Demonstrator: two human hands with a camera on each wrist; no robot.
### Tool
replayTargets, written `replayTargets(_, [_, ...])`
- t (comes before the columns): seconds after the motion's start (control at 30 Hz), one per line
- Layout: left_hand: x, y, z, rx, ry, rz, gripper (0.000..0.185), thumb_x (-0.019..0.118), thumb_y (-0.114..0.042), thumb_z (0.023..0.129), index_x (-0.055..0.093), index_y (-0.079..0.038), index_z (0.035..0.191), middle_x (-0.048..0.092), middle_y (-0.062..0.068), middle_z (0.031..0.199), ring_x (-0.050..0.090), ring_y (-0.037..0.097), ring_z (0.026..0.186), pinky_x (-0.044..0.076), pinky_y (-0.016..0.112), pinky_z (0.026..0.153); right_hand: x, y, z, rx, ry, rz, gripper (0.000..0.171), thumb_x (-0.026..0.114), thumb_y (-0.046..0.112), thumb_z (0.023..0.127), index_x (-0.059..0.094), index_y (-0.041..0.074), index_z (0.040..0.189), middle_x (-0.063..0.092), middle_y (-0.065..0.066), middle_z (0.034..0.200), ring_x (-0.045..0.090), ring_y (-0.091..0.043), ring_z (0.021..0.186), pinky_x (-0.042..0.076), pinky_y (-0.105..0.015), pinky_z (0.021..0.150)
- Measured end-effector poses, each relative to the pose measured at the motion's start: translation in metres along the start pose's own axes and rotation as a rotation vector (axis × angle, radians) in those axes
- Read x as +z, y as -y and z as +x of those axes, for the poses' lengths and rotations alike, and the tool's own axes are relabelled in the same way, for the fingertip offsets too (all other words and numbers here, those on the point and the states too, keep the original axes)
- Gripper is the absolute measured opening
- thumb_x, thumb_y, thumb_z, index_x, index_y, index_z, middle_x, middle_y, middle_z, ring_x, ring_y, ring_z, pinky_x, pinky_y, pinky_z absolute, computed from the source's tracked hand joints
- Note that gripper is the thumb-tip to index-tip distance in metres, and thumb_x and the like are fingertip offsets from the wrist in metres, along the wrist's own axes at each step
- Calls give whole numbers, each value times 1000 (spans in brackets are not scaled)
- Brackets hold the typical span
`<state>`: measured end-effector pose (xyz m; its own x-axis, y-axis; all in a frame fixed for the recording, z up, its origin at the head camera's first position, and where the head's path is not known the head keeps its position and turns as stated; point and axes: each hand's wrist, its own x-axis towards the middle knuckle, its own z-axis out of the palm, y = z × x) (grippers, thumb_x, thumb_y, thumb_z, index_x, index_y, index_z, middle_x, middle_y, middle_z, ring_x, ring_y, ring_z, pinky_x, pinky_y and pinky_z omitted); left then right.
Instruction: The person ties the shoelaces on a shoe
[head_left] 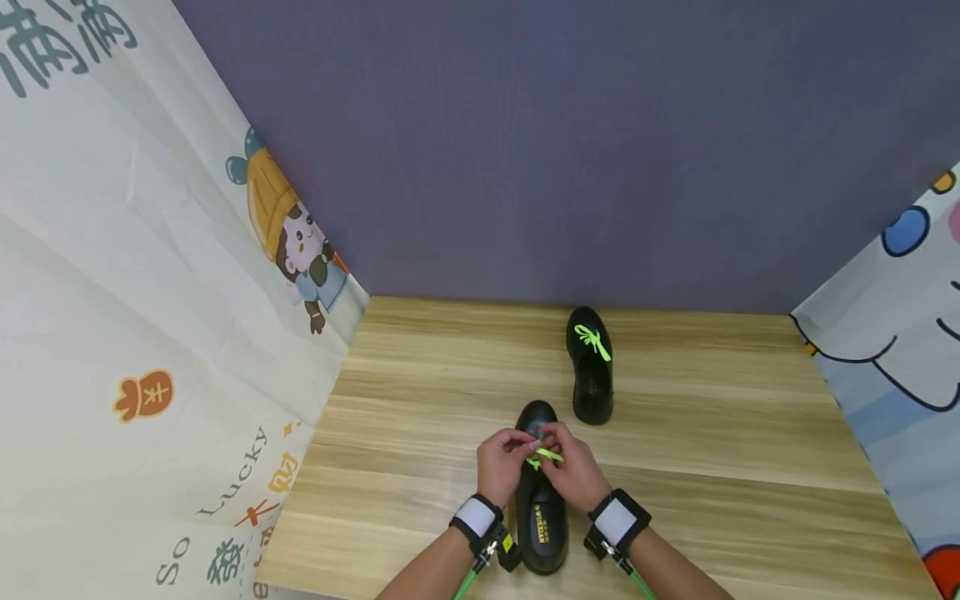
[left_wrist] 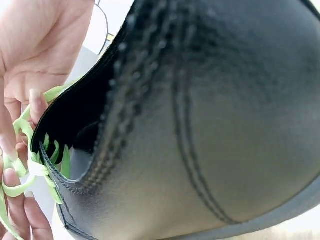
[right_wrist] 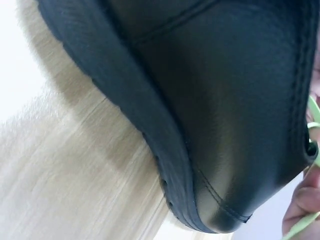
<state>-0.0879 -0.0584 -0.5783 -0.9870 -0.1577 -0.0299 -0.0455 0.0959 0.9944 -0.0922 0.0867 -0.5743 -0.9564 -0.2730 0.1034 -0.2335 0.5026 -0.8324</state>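
Black leather fills both wrist views: the near shoe (head_left: 540, 508) stands on the worktop (head_left: 420, 417) between the two wrists, its toe pointing away from the person and its open mouth toward them. Over its front both hands meet. The left hand (head_left: 501, 462) and the right hand (head_left: 573, 468) each have fingers curled and pinching the bright green lace (head_left: 546, 456), fingertips almost touching one another above the eyelets. From the left wrist view the lace (left_wrist: 30, 165) shows threaded through the shoe's (left_wrist: 200, 125) front and looped round the fingers (left_wrist: 20, 210) at the frame's left edge. From the right wrist view only a sliver of lace (right_wrist: 314, 112) and a fingertip (right_wrist: 300, 205) show at the right edge, beside the shoe's sole and side (right_wrist: 210, 110).

Pale wood-grain boards make up the worktop, which runs from the person's forearms to a plain grey-violet wall (head_left: 540, 142). Beyond the right hand, further from the person and slightly to its right, a second black shoe (head_left: 591, 367) stands apart from the first, its green lace (head_left: 592, 340) already in a bow. Left of the hands hangs a white cloth (head_left: 135, 333) printed with a cartoon child and lettering; right of them hangs another printed cloth (head_left: 892, 367) with blue and white shapes.

Both wrists wear black bands with white patches (head_left: 476, 517) and green cords.
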Motion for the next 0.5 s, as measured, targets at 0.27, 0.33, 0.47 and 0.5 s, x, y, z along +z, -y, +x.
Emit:
replayTargets(0.27, [-2, -2, 0, -12, 28, 47, 5, 78, -4, 85, 74, -1, 86, 72, -1, 82, 66, 7, 74, 55, 25, 65, -4, -10, 0, -35, 56, 72, 47, 67, -12, 79, 50, 4, 120, 64, 3, 92, 60, -13, 84, 52, -30, 77])
replayTargets(0.33, [-2, -3, 0, -12, 26, 61, 5, 79, -6, 85, 75, -4, 86, 72, -2, 83, 66, 7, 77, 54, 23, 66, -5, -10, 0, -48, 51, 80, 47, 68, -12, 79, 51, 5, 119, 64, 3, 92, 62, -16, 84, 53, -31, 79])
replayTargets(0.47, [-2, -3, 1, -14, 29, 74, 5, 80, -10, 86, 76, -8, 85, 73, -2, 84, 67, 8, 79, 53, 23, 66, -6, -8, 0, -96, 32, 68, 44, 74, -12, 80, 54, 5, 115, 64, 4, 91, 63, -17, 84, 54, -32, 77])
replayTargets(0.5, [-2, -3, 1, -17, 31, 75, 5, 80, -11, 85, 76, -8, 85, 73, -1, 84, 66, 8, 79, 53, 23, 66, -6, -8, 0, -110, 25, 60, 43, 76, -10, 80, 56, 6, 113, 64, 4, 90, 63, -16, 84, 54, -31, 76])
